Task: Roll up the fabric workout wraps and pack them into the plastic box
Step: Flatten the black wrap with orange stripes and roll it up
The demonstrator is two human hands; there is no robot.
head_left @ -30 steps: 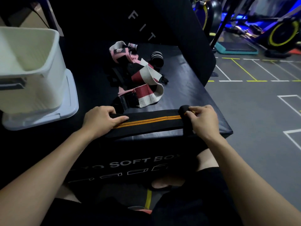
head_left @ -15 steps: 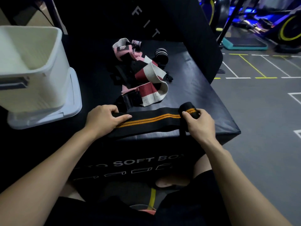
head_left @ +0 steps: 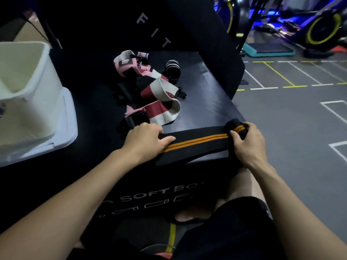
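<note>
1. White lettering reads "SOFT BO" on the near face of the soft box (head_left: pixel 150 196); the rest runs out of sight. "FIT" climbs the dark pad (head_left: pixel 187 34) standing at 12 o'clock.
2. A black patch on the pink wrap (head_left: pixel 124 64) carries a mark too small to read.
3. The black wrap (head_left: pixel 195 145) with twin orange stripes lies stretched along the box's near edge, running from 9 to 3 o'clock between both hands.
4. The right hand (head_left: pixel 247 145) holds the wrap's rolled end, thumb and fingers curled tight round the roll (head_left: pixel 237 127) at the 3 o'clock corner.
5. The left hand (head_left: pixel 145 140) lies on the wrap's other end, thumb out straight along the strap; whether its fingers curl over the far edge I cannot tell.
6. At 12 o'clock from the left hand, touching it or nearly so, sits a loose heap of wraps (head_left: pixel 159 102) in red, white, pink and black.
7. A small black roll with white stripes (head_left: pixel 172 67) stands past the heap.
8. The plastic box (head_left: pixel 28 94), white, stands on its lid (head_left: pixel 65 132) at 10 o'clock, well apart from both hands.
</note>
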